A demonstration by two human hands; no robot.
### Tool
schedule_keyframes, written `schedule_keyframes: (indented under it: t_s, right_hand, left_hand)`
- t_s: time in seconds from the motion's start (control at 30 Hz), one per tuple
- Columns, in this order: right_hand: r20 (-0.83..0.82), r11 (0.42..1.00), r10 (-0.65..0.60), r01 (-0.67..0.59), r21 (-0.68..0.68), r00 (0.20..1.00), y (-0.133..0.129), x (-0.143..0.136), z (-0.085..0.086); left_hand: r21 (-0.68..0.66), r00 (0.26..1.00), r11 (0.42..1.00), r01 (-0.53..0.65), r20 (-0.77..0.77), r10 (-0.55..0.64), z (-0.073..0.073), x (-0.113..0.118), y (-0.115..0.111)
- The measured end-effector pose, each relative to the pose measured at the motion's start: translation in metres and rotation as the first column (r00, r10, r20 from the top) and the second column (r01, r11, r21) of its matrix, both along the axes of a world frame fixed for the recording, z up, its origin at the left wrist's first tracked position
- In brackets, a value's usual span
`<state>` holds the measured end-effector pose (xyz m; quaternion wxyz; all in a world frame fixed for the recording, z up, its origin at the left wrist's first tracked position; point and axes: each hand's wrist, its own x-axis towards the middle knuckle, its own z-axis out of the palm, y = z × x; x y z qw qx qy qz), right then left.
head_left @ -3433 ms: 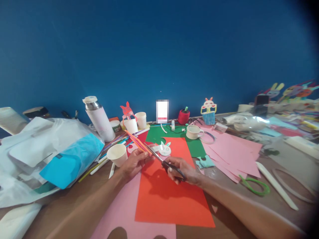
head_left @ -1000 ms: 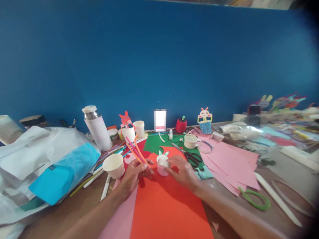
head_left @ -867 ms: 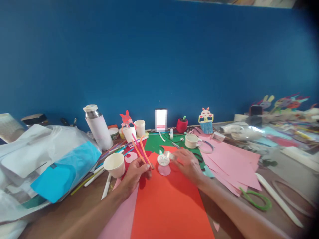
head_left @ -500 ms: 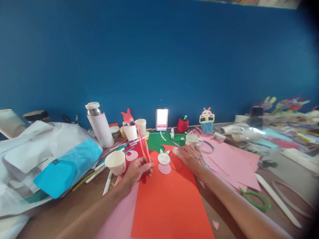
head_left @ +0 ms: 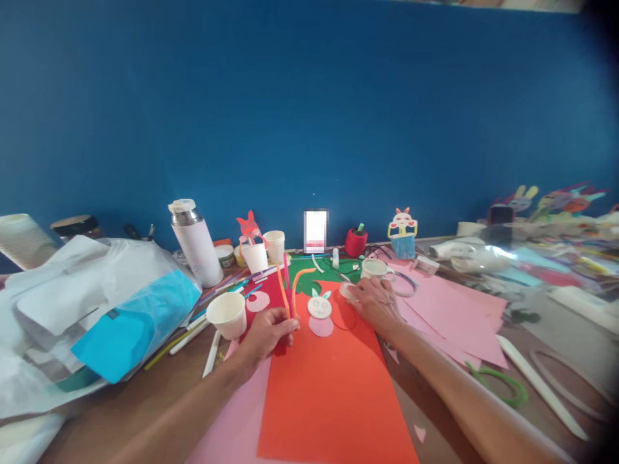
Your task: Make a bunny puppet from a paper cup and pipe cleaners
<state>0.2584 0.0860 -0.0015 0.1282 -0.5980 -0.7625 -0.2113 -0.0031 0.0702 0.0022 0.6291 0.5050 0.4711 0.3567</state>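
My left hand [head_left: 275, 332] pinches several fuzzy pipe cleaners [head_left: 297, 283], orange and pink, upright above the red paper; one orange one bends over at its top. My right hand [head_left: 380, 303] has its fingers closed at a small clear piece [head_left: 347, 291], perhaps a tape roll, by the red sheet's far edge. Between the hands, a paper rabbit face [head_left: 320, 307] with green inner ears lies on the red sheet [head_left: 333, 393], touching a pink paper disc [head_left: 321, 326]. A white paper cup [head_left: 227, 316] stands left of my left hand.
A white flask [head_left: 196, 248] and a plastic bag [head_left: 120, 283] with paper stand at left. Behind are a cup with a red paper figure [head_left: 254, 254] and a blue cup [head_left: 403, 245] with a face. A mug [head_left: 374, 268] sits beyond my right hand, pink sheets [head_left: 454, 309] to its right.
The pipe cleaners in my left hand have spread apart, and one orange top now curves to the right. My right hand stays at almost the same place.
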Motion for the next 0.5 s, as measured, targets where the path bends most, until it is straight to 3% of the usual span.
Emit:
schedule_keyframes:
  t_s: [0.2, 0.33, 0.43, 0.5]
  right_hand:
    - [-0.025, 1.000, 0.023, -0.023, -0.003, 0.999, 0.000, 0.004, 0.000]
    - [-0.180, 0.998, 0.041, -0.033, 0.045, 0.983, -0.002, 0.001, 0.007]
    - [-0.435, 0.992, 0.121, -0.098, 0.075, 0.892, -0.012, -0.014, 0.016]
    - [-0.650, 0.977, 0.178, -0.210, 0.029, 0.739, -0.023, -0.030, 0.020]
  left_hand:
    - [0.033, 0.998, 0.997, 0.065, -0.013, -0.065, -0.002, 0.001, -0.002]
    - [0.073, 0.998, 0.995, 0.061, -0.009, -0.061, -0.006, 0.002, -0.003]
    - [0.094, 0.998, 0.994, 0.056, -0.028, -0.054, -0.008, 0.008, -0.007]
    - [0.121, 0.997, 0.990, 0.066, -0.053, -0.060, -0.008, 0.015, -0.010]
